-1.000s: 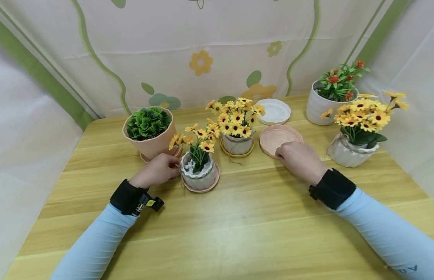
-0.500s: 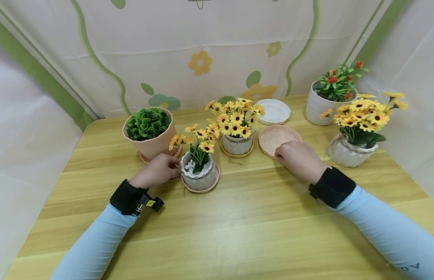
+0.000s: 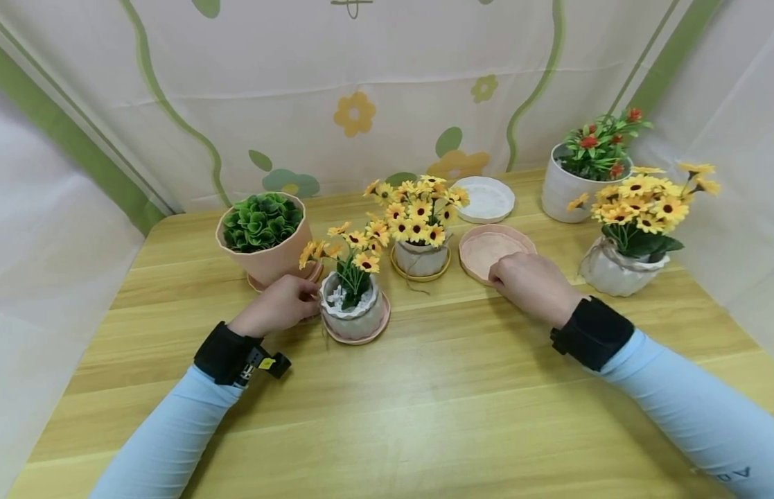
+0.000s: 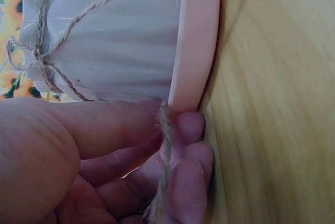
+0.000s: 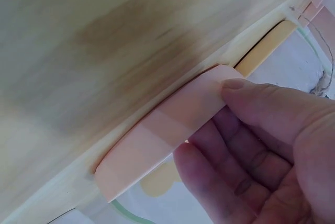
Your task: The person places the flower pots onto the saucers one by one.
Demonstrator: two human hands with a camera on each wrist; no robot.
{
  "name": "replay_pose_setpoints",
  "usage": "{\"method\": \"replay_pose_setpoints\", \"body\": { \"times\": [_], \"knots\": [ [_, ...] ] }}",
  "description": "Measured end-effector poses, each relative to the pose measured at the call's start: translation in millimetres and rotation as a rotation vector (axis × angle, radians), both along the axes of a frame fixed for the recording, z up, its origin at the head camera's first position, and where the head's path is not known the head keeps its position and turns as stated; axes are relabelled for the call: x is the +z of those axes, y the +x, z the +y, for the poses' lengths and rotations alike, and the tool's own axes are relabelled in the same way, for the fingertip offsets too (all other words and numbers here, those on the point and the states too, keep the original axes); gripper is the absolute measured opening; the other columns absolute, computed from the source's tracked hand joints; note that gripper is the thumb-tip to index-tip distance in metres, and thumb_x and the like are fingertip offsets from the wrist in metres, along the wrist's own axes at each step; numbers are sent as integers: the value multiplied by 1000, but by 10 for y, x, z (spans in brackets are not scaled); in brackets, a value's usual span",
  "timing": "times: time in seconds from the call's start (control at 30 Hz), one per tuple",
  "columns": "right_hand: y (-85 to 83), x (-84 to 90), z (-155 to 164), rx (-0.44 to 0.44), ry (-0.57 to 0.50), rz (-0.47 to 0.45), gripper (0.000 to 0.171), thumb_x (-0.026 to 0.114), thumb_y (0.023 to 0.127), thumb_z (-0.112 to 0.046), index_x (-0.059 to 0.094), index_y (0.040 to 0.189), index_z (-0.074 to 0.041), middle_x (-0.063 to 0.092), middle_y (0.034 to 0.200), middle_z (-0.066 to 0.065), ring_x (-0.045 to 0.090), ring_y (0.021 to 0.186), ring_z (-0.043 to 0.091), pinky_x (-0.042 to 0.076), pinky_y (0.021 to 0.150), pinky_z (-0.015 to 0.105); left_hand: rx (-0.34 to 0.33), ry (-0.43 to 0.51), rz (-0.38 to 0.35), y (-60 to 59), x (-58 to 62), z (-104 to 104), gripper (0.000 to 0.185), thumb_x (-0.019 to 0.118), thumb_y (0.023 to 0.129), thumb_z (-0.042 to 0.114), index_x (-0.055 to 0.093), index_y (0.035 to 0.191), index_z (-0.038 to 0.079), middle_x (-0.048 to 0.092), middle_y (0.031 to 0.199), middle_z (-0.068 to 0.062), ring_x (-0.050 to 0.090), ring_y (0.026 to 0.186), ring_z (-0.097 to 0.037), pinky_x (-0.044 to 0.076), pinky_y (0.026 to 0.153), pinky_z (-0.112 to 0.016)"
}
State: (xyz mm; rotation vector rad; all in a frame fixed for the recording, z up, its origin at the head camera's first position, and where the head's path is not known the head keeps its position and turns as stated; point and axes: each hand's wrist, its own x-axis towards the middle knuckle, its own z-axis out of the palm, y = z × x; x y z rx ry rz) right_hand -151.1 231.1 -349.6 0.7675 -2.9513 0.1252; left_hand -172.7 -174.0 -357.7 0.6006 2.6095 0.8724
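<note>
A pale grey ruffled pot with yellow daisies and white stones stands on a small pink saucer. My left hand is at its left side, and in the left wrist view its thumb and curled fingers pinch the saucer's rim. A twine end hangs across those fingers. Farther right, my right hand grips the near edge of a bare pink saucer. In the right wrist view the thumb presses the outer wall, with the other fingers curled on the inner side.
Green leaves fill a pink pot at the left. A daisy pot on a yellow saucer stands mid-table, a white saucer behind. At the right are a white pot with red blooms and a white daisy pot.
The head view has shifted slightly, so the scene sits a little farther left. Both hands keep their hold on the saucers, and the pots stand as before.
</note>
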Motion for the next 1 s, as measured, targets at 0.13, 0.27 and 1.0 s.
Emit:
{"method": "replay_pose_setpoints", "body": {
  "times": [0.13,0.27,1.0],
  "knots": [
    [1,6,1,5,6,-7,21,63,80,-1,67,66,-16,58,63,-6,47,55,10,42,51,30,-5,5,4,-6,-10,-7,18,59,86,9,67,103,7,59,73,0,51,59,-14,42,56,-28],
    [2,16,0,7,6,-19,20,63,80,-2,67,67,-16,58,63,-6,47,55,10,42,52,30,-7,1,7,-8,-14,-14,18,60,87,10,67,103,8,59,73,0,52,59,-14,42,57,-28],
    [-13,124,47,25,-37,-89,10,65,81,-5,70,75,-12,64,73,-3,55,63,11,46,59,32,-5,12,-2,-7,-23,-15,21,59,87,9,67,106,6,62,74,0,53,58,-13,43,55,-28]
  ]
}}
